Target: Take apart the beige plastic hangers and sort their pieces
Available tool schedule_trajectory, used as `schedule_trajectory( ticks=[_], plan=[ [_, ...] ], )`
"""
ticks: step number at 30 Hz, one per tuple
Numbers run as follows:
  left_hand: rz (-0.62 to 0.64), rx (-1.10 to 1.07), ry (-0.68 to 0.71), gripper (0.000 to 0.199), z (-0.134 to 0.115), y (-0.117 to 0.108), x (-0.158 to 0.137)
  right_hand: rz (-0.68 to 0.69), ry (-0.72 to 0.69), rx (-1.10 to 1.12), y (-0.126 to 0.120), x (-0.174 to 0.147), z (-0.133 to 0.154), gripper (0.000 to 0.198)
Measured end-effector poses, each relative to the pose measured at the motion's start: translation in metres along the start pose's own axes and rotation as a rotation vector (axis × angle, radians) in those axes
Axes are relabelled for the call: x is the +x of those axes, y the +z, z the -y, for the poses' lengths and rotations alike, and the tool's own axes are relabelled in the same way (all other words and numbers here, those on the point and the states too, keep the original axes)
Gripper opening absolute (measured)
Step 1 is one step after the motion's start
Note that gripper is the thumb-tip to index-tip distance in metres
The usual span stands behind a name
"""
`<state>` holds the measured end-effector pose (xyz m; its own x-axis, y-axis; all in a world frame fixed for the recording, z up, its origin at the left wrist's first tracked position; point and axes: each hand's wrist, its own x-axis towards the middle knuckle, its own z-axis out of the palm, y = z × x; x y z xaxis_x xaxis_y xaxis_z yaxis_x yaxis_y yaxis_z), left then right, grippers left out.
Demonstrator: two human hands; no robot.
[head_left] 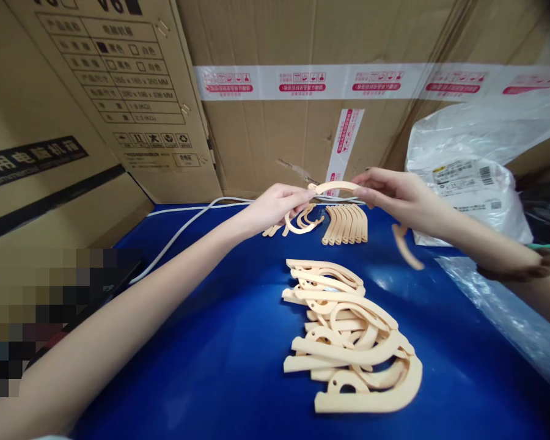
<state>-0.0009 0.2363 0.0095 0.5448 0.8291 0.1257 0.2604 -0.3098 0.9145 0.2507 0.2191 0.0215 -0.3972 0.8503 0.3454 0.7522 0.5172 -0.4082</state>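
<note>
A curved beige piece (pixel 337 186) is stretched between my two hands, above the far part of the blue table. My left hand (pixel 286 205) pinches its left end, and the fingers of my right hand (pixel 392 189) close on its right end. Under my left hand shows a rounded beige loop (pixel 301 230); whether the hand holds it too, I cannot tell. A blurred curved strip (pixel 407 247) is below my right hand, its upper end hidden by the hand. Nearer me lies a heap of beige curved pieces (pixel 366 354), some with round holes.
Behind the hands is a neat row of curved strips (pixel 346 225). Cardboard boxes (pixel 275 134) wall off the back and left. A white cable (pixel 178 235) crosses the blue table surface (pixel 201 342). Plastic packaging (pixel 476 183) stands at right.
</note>
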Motion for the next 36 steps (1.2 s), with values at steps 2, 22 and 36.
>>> schedule_trajectory(
  ticks=[2,22,36],
  plan=[
    [-0.006,0.0,-0.025,0.046,-0.002,0.006,0.001,-0.058,0.003,-0.212,0.004,-0.001,0.0,0.036],
    [-0.194,0.499,-0.118,0.031,0.062,0.033,0.073,-0.088,0.509,0.939,0.01,-0.006,0.008,0.012],
    [0.055,-0.425,-0.215,0.017,0.008,0.021,0.01,-0.57,0.335,0.856,0.018,0.002,0.004,0.023]
  ],
)
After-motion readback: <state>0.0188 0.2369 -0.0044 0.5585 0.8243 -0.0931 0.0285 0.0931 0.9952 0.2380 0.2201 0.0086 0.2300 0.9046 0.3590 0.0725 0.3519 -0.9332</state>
